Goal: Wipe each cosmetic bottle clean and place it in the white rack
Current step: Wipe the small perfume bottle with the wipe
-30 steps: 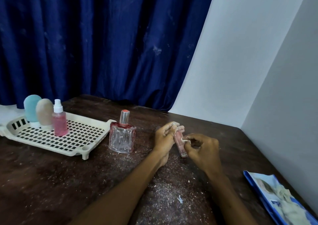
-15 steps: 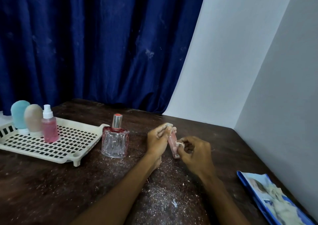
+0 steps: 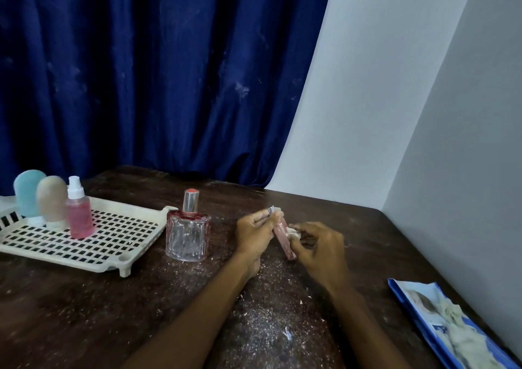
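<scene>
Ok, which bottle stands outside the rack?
The clear glass perfume bottle with the silver cap, just right of the white rack; three others stand inside it.

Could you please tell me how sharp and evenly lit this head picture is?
Head view: dim light, no harsh glare; the beige bottle in the white rack looks blurred; the glass perfume bottle is sharper; the curtain edge bows from wide-angle distortion.
</scene>
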`<state>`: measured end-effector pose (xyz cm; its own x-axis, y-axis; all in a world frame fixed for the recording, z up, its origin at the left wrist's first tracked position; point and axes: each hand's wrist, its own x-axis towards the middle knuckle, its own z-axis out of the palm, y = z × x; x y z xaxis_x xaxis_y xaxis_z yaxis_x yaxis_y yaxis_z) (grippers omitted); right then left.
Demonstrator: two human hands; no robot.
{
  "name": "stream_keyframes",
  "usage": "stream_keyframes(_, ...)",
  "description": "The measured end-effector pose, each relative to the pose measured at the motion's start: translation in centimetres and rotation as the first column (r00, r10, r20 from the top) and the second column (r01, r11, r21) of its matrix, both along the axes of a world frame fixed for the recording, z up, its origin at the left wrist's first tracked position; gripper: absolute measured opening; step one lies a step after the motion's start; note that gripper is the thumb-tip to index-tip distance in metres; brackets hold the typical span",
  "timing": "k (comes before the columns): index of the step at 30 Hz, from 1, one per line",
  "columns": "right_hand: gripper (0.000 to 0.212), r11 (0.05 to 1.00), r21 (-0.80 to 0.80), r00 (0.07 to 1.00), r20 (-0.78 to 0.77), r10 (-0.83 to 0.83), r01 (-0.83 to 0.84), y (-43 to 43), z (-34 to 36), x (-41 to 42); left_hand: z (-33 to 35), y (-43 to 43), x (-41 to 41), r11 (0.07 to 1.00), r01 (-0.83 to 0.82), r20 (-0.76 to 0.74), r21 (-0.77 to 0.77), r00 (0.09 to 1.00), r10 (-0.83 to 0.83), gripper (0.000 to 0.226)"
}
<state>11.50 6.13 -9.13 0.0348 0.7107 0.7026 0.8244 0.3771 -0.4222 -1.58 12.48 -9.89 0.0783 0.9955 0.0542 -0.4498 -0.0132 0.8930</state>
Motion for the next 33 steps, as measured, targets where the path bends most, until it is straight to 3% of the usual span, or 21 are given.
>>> stream_keyframes(4, 0.025, 0.998, -0.055, 0.999, -0.050, -0.008, 0.006, -0.4, -0.1, 0.2, -0.2, 0.0, 0.0, 0.998, -0.066, -0.004, -0.022, 0.998, 0.066, 0.037)
stream_keyframes(8, 0.023, 0.996, -0.003, 0.996, -0.003, 0.093, -0.093, -0.3, -0.2, -0.6, -0.3, -0.1, 0.1, 0.996, -0.085, 0.003, -0.026, 0.996, 0.085, 0.035)
stream_keyframes(16, 0.019, 0.997, -0.073, 1.000, 0.007, -0.007, 0.008, -0.3, -1.0, 0.1, -0.7, -0.1, 0.1, 0.988, -0.144, 0.006, -0.063, 0.990, 0.144, 0.035)
stream_keyframes(21, 0.018, 0.998, 0.064, 0.999, 0.033, 0.018, -0.020, 0.0, -0.1, -0.9, -0.5, -0.3, 0.6, 0.990, -0.131, 0.005, -0.049, 0.991, 0.131, 0.035)
stream_keyframes(26, 0.021, 0.999, -0.028, 0.997, -0.057, -0.047, 0.046, -0.5, -0.6, 0.4, -0.8, -0.3, 0.4, 0.987, -0.149, -0.025, -0.058, 0.989, 0.148, 0.036)
stream_keyframes(33, 0.026, 0.993, 0.102, 0.998, 0.043, 0.048, -0.052, -0.3, 0.4, -0.9, -0.4, -0.7, 0.7, 0.988, -0.151, -0.070, 0.023, 0.986, 0.152, 0.031)
